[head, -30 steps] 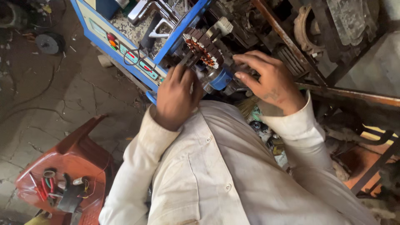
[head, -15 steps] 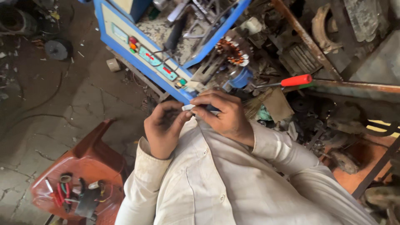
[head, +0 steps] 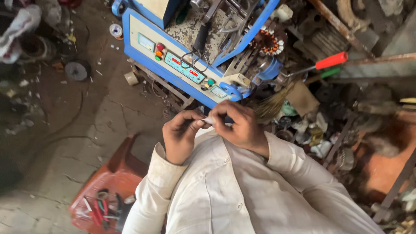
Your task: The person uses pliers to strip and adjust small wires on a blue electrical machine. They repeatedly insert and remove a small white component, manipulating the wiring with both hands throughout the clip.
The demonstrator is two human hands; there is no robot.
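Observation:
My left hand [head: 181,134] and my right hand [head: 238,125] meet close to my chest, above my cream shirt. Together the fingertips pinch a small pale strip [head: 209,121], too small to identify. Just beyond the hands stands a blue winding machine [head: 173,60] with a control panel of coloured buttons. A stator [head: 269,41] with copper windings sits on the machine's right end, apart from both hands. A red-handled screwdriver [head: 329,61] lies to the right of it.
A red plastic stool [head: 110,190] with pliers and small tools on it stands at my lower left. Motor parts and scrap are piled at the right. A tape roll [head: 130,78] and a wire spool [head: 115,30] lie on the cracked concrete floor.
Both hands left the stator on the machine and drew back toward my chest, coming together on the small pale strip. The view shifted, showing more floor.

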